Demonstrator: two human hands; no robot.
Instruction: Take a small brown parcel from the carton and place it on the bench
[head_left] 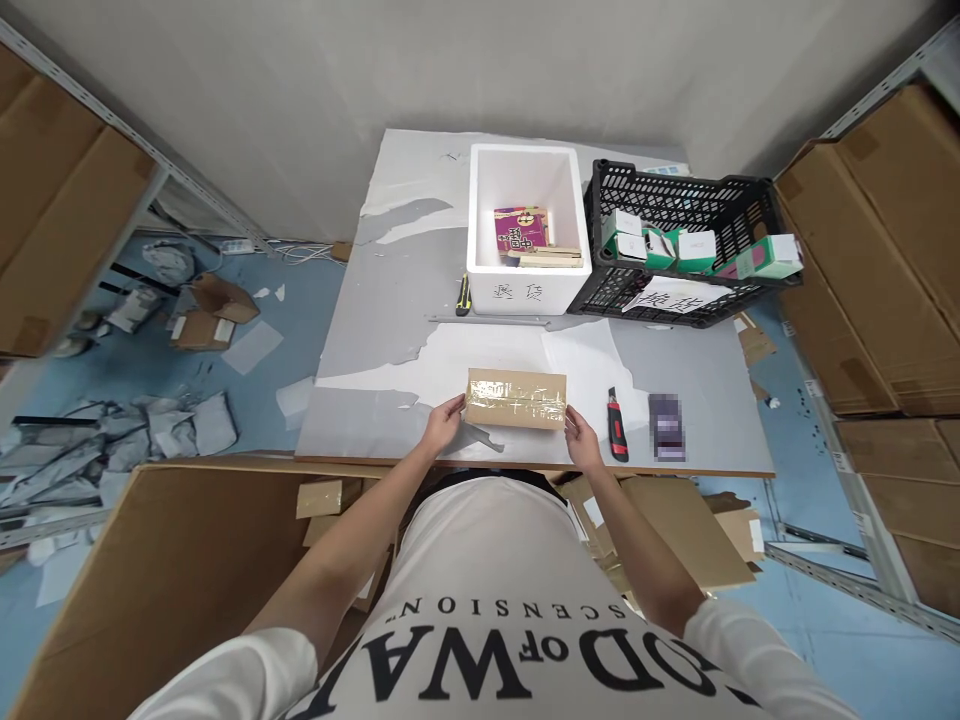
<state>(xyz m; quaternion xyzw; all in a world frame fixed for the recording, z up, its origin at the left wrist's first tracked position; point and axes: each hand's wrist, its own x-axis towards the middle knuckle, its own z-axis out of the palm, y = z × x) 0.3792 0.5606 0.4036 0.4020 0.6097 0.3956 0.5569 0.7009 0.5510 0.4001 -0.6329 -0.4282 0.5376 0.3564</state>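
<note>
A small cardboard box (516, 399), its top sealed with shiny clear tape, is at the front of the table in front of me. My left hand (444, 424) grips its left end, and my right hand (582, 438) grips the right end. The fingertips are partly hidden by the box. Right of my right hand lies a red and black utility knife (616, 425). Beyond it is a dark purple item (666, 427), blurred out in the picture.
On the table (390, 260) stand a white foam box (525, 294) holding books and a black plastic crate (690, 190) with green and white boxes. A yellow and black cutter (463, 295) lies beside the foam box. Large cartons (217, 540) flank me at left, with shelves (847, 280) at right.
</note>
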